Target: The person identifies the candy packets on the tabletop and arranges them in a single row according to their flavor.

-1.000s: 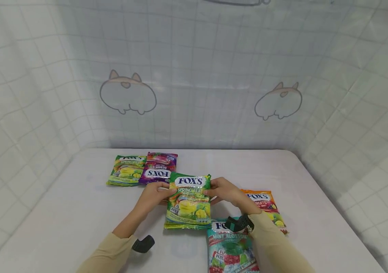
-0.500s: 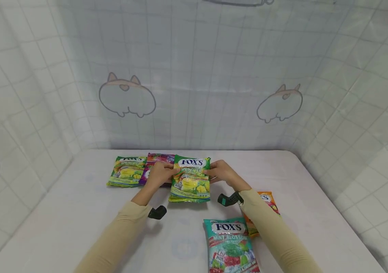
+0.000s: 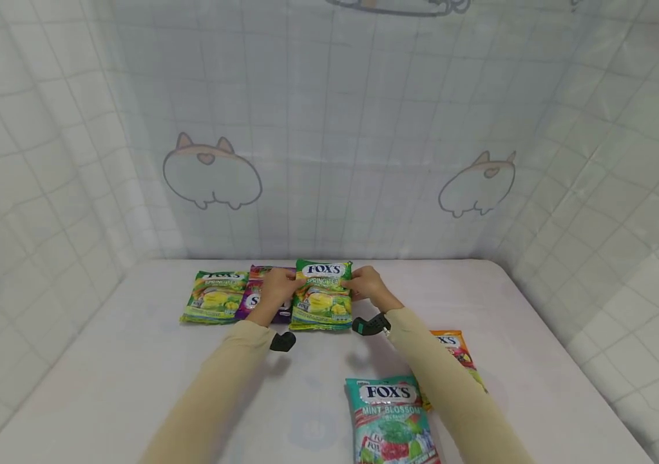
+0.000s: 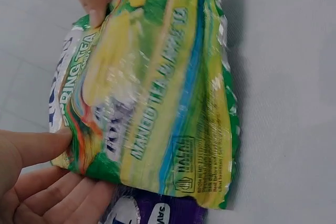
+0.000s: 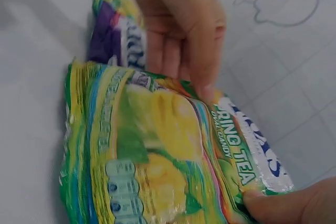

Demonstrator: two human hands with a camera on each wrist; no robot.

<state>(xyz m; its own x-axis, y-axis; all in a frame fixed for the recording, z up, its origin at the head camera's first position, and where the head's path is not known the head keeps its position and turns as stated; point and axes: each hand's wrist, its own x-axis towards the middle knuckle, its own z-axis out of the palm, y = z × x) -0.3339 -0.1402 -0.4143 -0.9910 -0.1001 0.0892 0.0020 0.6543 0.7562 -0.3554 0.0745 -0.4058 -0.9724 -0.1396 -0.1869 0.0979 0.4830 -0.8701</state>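
Between both hands is a green and yellow candy bag (image 3: 322, 299) marked Spring Tea, its printed face toward me. The left hand (image 3: 277, 289) pinches its left edge, thumb (image 4: 39, 148) on the front and fingers behind. At the opposite edge the right hand (image 3: 368, 286) grips it the same way, thumb (image 5: 281, 205) on the front. A purple candy bag (image 3: 250, 300) lies just left of it, partly hidden by the left hand. Beyond that, farther left, lies another green Spring Tea bag (image 3: 214, 298).
A teal Mint Blossom bag (image 3: 390, 412) lies near the front of the white table (image 3: 132, 374). An orange Fruits bag (image 3: 458, 351) beside it is partly covered by the right sleeve (image 3: 451, 386). A patterned curtain (image 3: 329, 142) stands behind the table and at its sides.
Both hands have carried the Spring Tea bag away from me, toward the back of the table, to beside the purple bag. The teal and orange bags stay where they were.
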